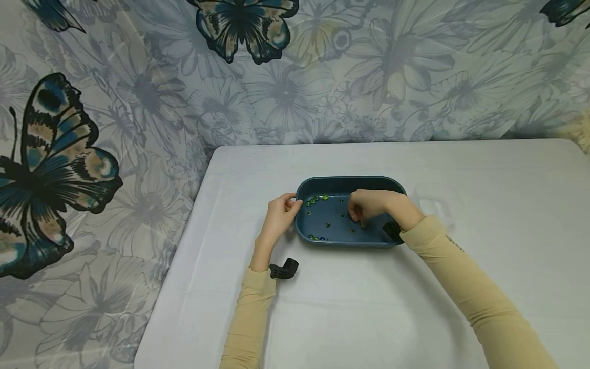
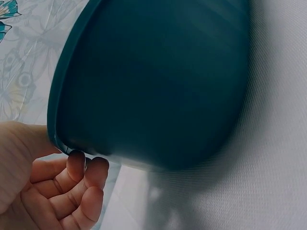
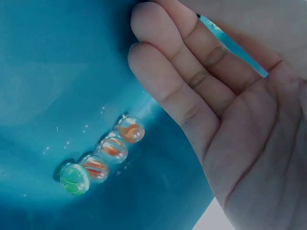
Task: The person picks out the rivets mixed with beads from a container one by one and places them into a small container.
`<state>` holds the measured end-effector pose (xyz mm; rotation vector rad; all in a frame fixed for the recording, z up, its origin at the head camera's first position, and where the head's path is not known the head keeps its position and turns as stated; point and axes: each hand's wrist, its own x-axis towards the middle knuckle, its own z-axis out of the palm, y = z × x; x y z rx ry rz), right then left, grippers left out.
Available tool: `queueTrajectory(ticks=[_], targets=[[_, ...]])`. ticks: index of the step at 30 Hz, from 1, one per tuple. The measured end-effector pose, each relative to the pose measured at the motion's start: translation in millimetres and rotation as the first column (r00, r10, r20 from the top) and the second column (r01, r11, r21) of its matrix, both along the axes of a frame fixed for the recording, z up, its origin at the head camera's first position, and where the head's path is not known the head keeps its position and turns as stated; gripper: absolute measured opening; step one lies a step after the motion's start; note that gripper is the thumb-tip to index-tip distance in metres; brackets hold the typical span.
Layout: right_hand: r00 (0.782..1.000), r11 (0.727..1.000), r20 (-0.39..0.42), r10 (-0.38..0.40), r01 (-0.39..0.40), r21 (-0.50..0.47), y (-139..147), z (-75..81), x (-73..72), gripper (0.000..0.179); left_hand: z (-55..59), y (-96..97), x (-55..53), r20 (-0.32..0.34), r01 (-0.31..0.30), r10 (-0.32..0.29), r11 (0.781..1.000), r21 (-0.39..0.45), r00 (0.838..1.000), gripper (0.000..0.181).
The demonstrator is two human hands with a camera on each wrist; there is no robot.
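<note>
A blue oblong tray (image 1: pixel 350 243) with raised walls sits on the table. At its left end, my left hand (image 1: pixel 279 215) grips the rim, thumb on top and fingers curled beneath; the left wrist view shows this hand (image 2: pixel 62 187) against the tray's outer wall (image 2: pixel 153 86). My right hand (image 1: pixel 369 205) reaches down inside the tray, fingertips near the floor; its thumb and index tip are hidden. Green marbles (image 1: pixel 312 200) line the upper left corner, others (image 1: pixel 317 238) the lower left, and several lie scattered. Beside the right hand (image 3: pixel 206 96), a green marble (image 3: pixel 75 179) adjoins orange-swirled clear marbles (image 3: pixel 113 149) in a row.
A white cloth covers the table (image 1: pixel 345 307). To the tray's right lies a faint transparent plastic object (image 1: pixel 435 207). A black wrist strap (image 1: pixel 283 268) is on the left wrist. Butterfly-patterned fabric (image 1: pixel 286 97) hangs behind the table and at the left.
</note>
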<state>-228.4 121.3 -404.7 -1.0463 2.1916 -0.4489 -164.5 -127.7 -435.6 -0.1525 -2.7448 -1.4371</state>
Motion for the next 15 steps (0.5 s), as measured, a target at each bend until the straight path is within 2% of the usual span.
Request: queueTrajectory(ticks=[15], targets=[[1.000, 1.000, -0.012, 0.011, -0.011, -0.015, -0.5, -2.6, 2.1, 0.019, 1.3, -0.3, 1.0, -0.005, 0.003, -0.003, 1.000, -0.001, 1.000, 0.030]])
